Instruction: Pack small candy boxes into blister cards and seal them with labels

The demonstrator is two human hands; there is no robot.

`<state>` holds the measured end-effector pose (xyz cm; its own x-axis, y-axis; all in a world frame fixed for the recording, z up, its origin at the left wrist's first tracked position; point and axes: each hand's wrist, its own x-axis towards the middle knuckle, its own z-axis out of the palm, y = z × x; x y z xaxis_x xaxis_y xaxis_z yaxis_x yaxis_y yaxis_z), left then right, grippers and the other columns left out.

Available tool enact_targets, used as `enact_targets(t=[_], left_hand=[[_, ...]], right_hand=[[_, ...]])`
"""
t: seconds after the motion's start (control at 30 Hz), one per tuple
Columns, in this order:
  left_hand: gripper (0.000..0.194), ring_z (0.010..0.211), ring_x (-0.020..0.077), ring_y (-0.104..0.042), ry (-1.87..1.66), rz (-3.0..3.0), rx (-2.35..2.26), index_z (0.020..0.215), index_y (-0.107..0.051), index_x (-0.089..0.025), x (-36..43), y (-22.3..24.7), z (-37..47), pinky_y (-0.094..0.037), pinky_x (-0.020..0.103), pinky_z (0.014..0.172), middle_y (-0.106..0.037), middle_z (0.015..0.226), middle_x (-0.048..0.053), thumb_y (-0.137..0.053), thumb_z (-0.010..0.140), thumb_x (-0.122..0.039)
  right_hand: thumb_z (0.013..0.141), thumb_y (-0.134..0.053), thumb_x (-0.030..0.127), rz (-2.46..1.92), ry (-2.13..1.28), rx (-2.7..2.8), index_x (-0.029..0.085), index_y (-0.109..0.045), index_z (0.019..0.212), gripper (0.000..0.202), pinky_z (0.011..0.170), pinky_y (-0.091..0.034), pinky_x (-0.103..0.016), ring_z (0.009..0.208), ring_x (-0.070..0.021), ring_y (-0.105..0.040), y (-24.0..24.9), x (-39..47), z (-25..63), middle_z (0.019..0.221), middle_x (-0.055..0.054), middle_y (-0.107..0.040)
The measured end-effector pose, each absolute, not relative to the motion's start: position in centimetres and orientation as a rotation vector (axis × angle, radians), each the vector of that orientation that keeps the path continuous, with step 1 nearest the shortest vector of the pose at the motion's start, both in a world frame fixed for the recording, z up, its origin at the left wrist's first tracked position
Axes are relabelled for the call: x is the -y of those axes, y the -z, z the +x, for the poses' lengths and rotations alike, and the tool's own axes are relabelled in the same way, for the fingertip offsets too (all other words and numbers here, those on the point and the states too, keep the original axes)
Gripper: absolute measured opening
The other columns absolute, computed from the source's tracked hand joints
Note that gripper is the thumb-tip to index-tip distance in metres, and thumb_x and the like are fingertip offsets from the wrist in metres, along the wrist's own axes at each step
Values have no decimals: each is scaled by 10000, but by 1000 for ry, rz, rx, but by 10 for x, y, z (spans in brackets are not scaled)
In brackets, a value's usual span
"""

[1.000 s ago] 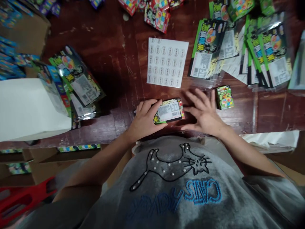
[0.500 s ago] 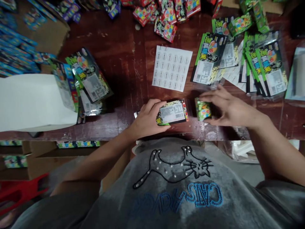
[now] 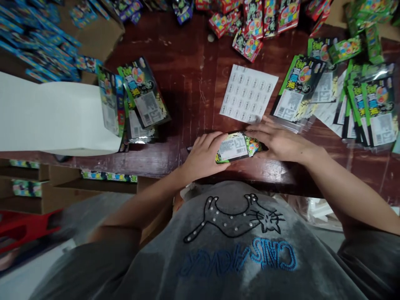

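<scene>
My left hand is closed around a flat clear bag with a black-and-green printed card, its white label facing up, low over the table near my body. My right hand grips a small green candy box at the bag's right end. The box meets that end; how far it sits inside I cannot tell, as my fingers cover part of it. Just beyond my right hand lies a white sheet of round stickers.
Flat printed bags lie in a pile at the right. Filled bags rest beside a white tray at the left. Red boxes, green boxes and blue boxes are heaped along the far side of the dark red table.
My right hand has moved left with the green box, bringing it from apart to the bag's right end. My left hand keeps its grip. The whole view has shifted.
</scene>
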<state>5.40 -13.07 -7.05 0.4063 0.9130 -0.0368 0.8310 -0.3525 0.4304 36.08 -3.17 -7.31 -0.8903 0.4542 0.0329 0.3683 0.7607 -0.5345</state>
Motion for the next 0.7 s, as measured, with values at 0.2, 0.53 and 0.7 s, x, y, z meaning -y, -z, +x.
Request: enact_targets(t=[0.2, 0.53, 0.7], left_hand=[[1239, 1516, 429, -518, -332, 1866, -1617, 1709, -323, -250, 123, 51, 53, -440, 609, 1269, -516, 1664, 175, -998, 696, -478], [317, 1093, 245, -724, -993, 1257, -1396, 1187, -607, -219, 97, 77, 81, -581, 419, 989, -759, 1183, 85, -706, 988, -445], [385, 1007, 207, -713, -1055, 1085, -1270, 1105, -583, -208, 98, 78, 82, -587, 357, 908, -752, 1089, 54, -823, 884, -411]], right_hand=[[967, -730, 640, -973, -920, 2334, 274, -621, 1567, 711, 1281, -480, -603, 1509, -376, -592, 65, 41, 361, 1660, -144, -580], [1035, -669, 547, -1125, -694, 1968, 349, -723, 1450, 462, 1272, -485, -599, 1448, -327, -653, 40, 26, 339, 1523, -60, -712], [1021, -680, 556, -1012, -847, 2152, 316, -791, 1335, 410, 1229, -535, -589, 1431, -332, -664, 28, 17, 329, 1456, -89, -746]])
